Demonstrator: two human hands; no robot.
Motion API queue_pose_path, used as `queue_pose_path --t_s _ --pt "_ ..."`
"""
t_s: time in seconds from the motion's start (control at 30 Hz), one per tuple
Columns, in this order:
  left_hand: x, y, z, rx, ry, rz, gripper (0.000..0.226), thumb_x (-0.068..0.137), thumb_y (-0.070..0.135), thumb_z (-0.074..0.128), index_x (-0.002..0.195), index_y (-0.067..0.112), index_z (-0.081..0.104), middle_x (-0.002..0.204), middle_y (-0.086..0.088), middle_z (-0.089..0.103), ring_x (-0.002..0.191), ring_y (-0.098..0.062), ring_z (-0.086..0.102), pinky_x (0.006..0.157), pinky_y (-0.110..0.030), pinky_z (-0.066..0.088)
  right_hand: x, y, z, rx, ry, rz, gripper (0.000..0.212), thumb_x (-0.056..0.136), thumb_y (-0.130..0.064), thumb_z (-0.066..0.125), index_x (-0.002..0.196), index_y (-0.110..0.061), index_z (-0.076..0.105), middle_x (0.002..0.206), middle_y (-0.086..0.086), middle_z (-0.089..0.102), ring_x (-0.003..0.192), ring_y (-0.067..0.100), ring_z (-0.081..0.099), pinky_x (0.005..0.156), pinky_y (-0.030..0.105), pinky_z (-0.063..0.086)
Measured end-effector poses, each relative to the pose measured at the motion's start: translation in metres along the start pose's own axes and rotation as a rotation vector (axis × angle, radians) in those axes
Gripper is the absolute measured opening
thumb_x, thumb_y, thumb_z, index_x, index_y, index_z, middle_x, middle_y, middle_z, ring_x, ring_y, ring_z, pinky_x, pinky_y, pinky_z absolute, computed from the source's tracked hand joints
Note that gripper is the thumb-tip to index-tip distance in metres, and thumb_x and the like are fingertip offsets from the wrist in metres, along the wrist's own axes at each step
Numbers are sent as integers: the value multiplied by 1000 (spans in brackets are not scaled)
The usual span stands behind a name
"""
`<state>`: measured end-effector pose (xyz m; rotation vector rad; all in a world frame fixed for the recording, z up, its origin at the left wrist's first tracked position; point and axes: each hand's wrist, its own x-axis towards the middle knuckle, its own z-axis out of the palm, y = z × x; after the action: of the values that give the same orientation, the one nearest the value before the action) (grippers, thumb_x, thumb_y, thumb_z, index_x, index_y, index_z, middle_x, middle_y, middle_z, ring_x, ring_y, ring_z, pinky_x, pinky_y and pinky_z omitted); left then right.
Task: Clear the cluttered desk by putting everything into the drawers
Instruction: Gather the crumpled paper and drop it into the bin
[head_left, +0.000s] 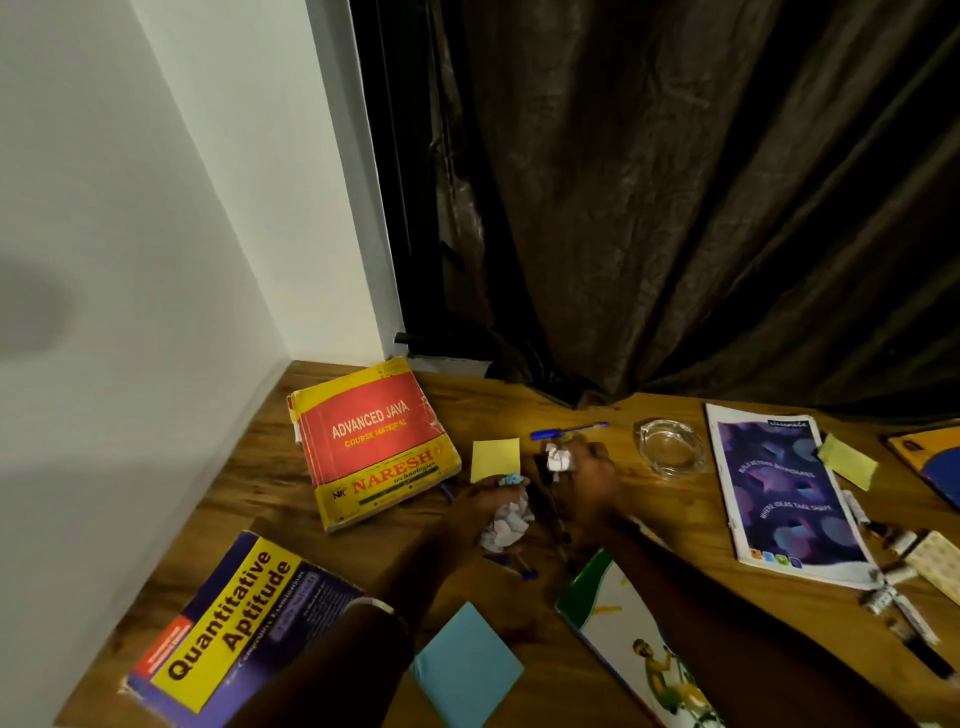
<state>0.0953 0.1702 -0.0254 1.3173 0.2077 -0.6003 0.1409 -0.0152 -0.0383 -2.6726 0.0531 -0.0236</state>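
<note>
Here I see both hands over the middle of the wooden desk (649, 514). My left hand (485, 512) is curled round a wad of crumpled white paper (506, 525), with a bit of light blue paper (511, 479) showing at the fingertips. My right hand (589, 480) pinches a smaller crumpled paper ball (558, 458), just beside a yellow sticky note (494, 458) lying flat. A blue pen (569, 430) lies just behind the hands, a glass ashtray (672, 448) to the right. The red Java book (374, 441) sits near the wall, the aptitude book (234, 629) at the near edge, a blue sticky pad (467, 670) beside it.
</note>
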Motion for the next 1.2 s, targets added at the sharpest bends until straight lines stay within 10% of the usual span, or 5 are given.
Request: queue_pose_path --t_s 0.2,0.37,0.53,0.67,1.2 --pt "17 17 21 -5 136 27 41 78 32 72 115 16 65 97 2 72 97 -22 66 96 -41 51 -16 -5 -17 496 220 168 46 83 -32 67 126 -23 51 122 11 55 110 32 56 92 38 48" --pt "26 29 78 -90 141 -97 20 82 23 71 98 11 69 93 -17 70 78 -32 67 57 -40 57 -43 24 -46 764 289 214 49 85 -27 66 132 -24 51 130 3 57 121 20 53 107 36 41" --pt "18 13 149 -49 -32 -118 27 88 32 63 110 16 66 100 -7 70 89 -23 66 75 -39 56 -88 67 -85 893 360 279 40 89 -22 63 128 -26 55 124 -4 61 115 16 58 98 35 49" --pt "10 -9 206 10 -139 -139 40 87 37 62 123 18 62 111 -4 69 91 -19 67 63 -30 56 -136 101 -119 917 445 281 27 90 -13 62 115 -23 57 108 -3 64 99 11 62 83 19 52" --pt "-83 -104 410 178 -345 -162 17 92 29 55 98 18 66 93 -4 71 82 -19 66 69 -34 56 -329 245 -200 782 657 377 29 81 -32 68 109 -24 64 104 -1 70 97 16 66 89 42 55"
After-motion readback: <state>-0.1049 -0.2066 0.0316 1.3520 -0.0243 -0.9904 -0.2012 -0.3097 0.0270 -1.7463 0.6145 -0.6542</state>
